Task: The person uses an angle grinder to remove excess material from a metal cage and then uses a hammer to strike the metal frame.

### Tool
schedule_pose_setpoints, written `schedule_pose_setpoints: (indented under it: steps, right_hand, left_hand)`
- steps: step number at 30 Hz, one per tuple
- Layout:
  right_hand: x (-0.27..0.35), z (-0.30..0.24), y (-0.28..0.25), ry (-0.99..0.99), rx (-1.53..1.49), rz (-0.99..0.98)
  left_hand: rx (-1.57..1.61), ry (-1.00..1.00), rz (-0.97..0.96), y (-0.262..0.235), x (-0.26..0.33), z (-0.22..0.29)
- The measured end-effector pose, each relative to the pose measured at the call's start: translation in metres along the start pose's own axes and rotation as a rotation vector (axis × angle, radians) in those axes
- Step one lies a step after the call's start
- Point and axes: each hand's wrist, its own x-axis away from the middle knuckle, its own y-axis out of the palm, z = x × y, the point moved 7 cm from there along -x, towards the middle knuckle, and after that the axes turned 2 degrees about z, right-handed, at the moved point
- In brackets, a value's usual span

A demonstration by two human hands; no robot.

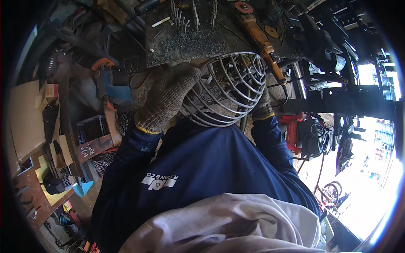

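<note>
Standing here: person in a navy top [202,156], wire cage [236,89] up in front of them, at the near edge of a grimy workbench [202,47]. Cage is round, curved metal ribs, tilted; can't tell if its far side touches the bench or only overlaps it from above. Left hand [168,96], knit glove, yellow cuff: fingers together, curled and clamped on the cage's left side, tips out of sight. Right hand [263,106], same glove, at the cage's right side, mostly behind ribs; fingers hidden, can't tell if they're closed on it.

Step in hand, my read: holding and steadying the cage between both hands, maybe turning it or looking it over. Neither hand is on a tool. Angle grinder [258,37] lies on the bench just beyond the cage's right side, disc end away from the person; loose disc [271,31] beside it, upright metal rods [196,17] farther left, dark grit all around.

Next move, judging from this: calls for a firm hold on both sides, and keeping the ribs clear of the grinder's handle and cord. If a hand has to let go, the cage wants propping first; round shape could roll
</note>
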Motion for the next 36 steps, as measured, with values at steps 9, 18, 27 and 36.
schedule_pose_setpoints:
  steps: [9, 18, 27, 36]
  right_hand:
    - [0.007, -0.008, 0.019, 0.028, -0.085, -0.066]
    - [0.012, -0.04, 0.029, -0.08, -0.001, -0.081]
    - [0.019, -0.038, 0.038, -0.051, -0.048, -0.184]
    - [0.022, -0.057, 0.036, -0.144, 0.371, 0.208]
  left_hand:
    - [-0.151, -0.011, -0.029, -0.009, -0.004, -0.016]
    - [-1.079, 0.813, -0.07, 0.0, 0.002, 0.016]
    - [-0.045, -0.006, 0.032, -0.004, -0.018, -0.01]
    - [0.103, -0.188, -0.137, 0.0, -0.037, -0.034]
